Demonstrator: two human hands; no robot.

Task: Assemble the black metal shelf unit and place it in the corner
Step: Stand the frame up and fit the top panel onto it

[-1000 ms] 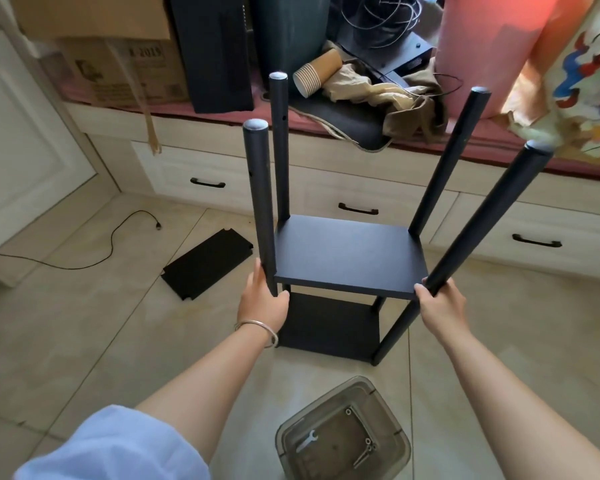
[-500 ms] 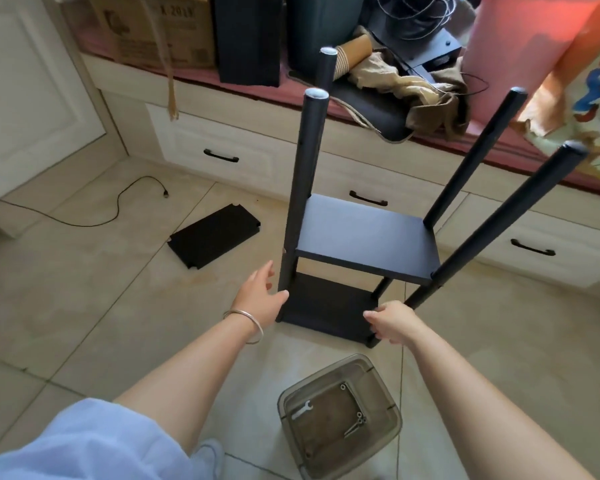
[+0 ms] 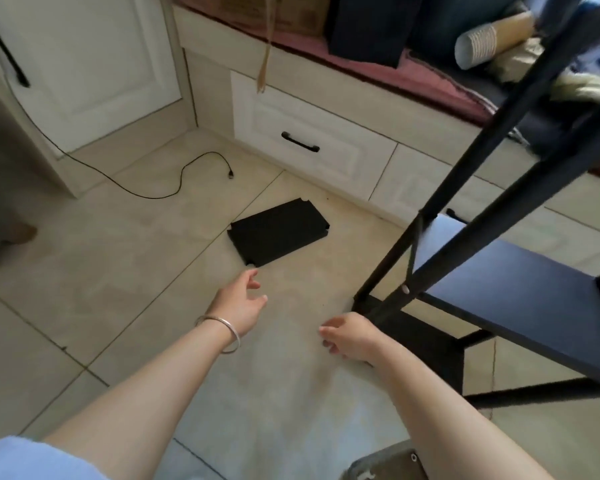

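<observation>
The black metal shelf unit (image 3: 510, 299) stands partly built on the tiled floor (image 3: 125, 271) at the right, in front of the white drawer fronts (image 3: 312, 140): four upright poles carry a lower panel on the floor and a second panel above it, and the long bare pole tops suggest at least one tier is missing. A loose shelf panel (image 3: 279, 232) lies flat on the floor near the drawers, apart from the frame. The left hand (image 3: 239, 306) reaches toward it with fingers spread and relaxed, holding nothing, short of the panel's near corner. The right hand (image 3: 349, 337) hovers just beside the frame's near-left pole, fingers loosely curled and empty. Mounting that panel and moving the unit to the corner appear still to be done.
</observation>
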